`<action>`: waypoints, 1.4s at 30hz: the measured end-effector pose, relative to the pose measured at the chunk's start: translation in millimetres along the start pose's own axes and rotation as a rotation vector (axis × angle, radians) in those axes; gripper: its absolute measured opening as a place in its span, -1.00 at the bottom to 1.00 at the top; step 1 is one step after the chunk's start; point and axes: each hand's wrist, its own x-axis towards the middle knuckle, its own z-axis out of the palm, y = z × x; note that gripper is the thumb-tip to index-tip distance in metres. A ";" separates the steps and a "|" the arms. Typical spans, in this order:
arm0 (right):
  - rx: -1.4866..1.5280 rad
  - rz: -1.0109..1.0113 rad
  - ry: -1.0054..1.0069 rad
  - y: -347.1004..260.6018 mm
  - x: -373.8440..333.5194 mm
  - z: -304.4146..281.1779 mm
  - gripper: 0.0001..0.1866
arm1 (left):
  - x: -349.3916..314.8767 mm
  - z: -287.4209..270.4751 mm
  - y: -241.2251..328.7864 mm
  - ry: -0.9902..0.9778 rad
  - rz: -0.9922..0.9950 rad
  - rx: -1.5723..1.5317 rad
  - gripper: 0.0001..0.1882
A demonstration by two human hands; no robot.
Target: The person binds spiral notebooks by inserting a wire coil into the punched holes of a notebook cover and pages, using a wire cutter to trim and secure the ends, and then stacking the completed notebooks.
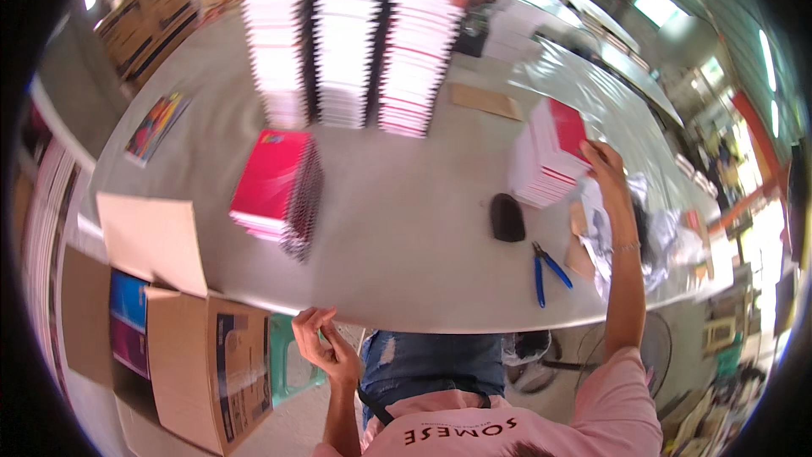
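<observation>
2 hands well apart: left hand (327, 347) half-curled at the table's (406, 228) near edge, visible gap thumb to fingers, beside 1 open cardboard box (190, 364) with blue and purple books (129, 313) inside. On table: 1 blue-handled pliers (539, 278), 1 black rounded object (507, 218), 1 red spiral-notebook stack (275, 178) left; right, 1 red-covered book stack (541, 161), cover up, long axis near-to-far, right hand (602, 161) touching its right edge, can't tell if pinching. Farther: 3 tall spiral-notebook stacks (345, 51).
</observation>
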 end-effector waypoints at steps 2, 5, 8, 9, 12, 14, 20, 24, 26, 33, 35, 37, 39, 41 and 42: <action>0.086 0.017 0.005 3.6 2.8 -2.8 -0.61 | 0.2 18.6 9.7 -0.075 0.104 -0.024 -0.80; 0.153 -0.044 0.039 7.8 0.4 -10.0 -0.68 | -7.3 46.9 33.0 -0.184 0.175 -0.145 -0.78; 0.153 -0.303 0.252 13.8 -9.4 -1.7 -0.82 | -3.2 72.6 66.2 -0.334 0.237 -0.271 -0.83; 0.258 -0.326 0.259 6.7 -22.1 7.8 -0.83 | -0.1 79.7 75.5 -0.384 0.237 -0.281 -0.85; 0.492 -0.356 0.230 -24.0 -84.8 24.4 -0.80 | 11.2 109.1 115.5 -0.499 0.147 -0.462 -0.77; 0.566 -0.339 0.076 -28.2 -123.0 38.5 -0.74 | 15.1 132.9 144.4 -0.546 -0.034 -0.747 -0.60; 0.348 -0.351 0.019 2.3 -167.9 50.5 -0.67 | 19.5 146.3 126.4 -0.796 -0.114 -0.664 -0.61; -0.213 -0.385 0.585 67.8 -126.8 -53.4 -0.75 | 37.5 132.4 111.6 -0.853 0.323 -0.100 -0.73; -0.648 -0.165 0.726 95.1 -116.9 -113.5 -0.72 | 46.0 126.5 133.4 -0.931 0.504 0.195 -0.81; -0.972 0.086 0.707 167.5 -120.2 -156.2 -0.64 | 32.1 126.7 107.8 -1.016 0.656 0.543 -0.67; -0.883 0.103 0.643 180.3 -119.6 -165.8 -0.67 | 25.4 126.8 104.0 -1.030 0.660 0.603 -0.62; -0.816 0.132 0.612 175.8 -117.5 -165.7 -0.70 | 17.9 126.0 99.0 -0.940 0.690 0.606 -0.60; -0.781 0.176 0.615 166.5 -115.9 -167.6 -0.74 | 10.4 125.5 96.0 -0.873 0.689 0.600 -0.60; -0.725 0.232 0.626 154.1 -117.0 -169.7 -0.78 | 4.0 125.3 95.0 -0.828 0.659 0.586 -0.62; -0.699 0.263 0.627 149.5 -119.0 -169.3 -0.80 | 0.5 125.2 94.7 -0.826 0.627 0.547 -0.65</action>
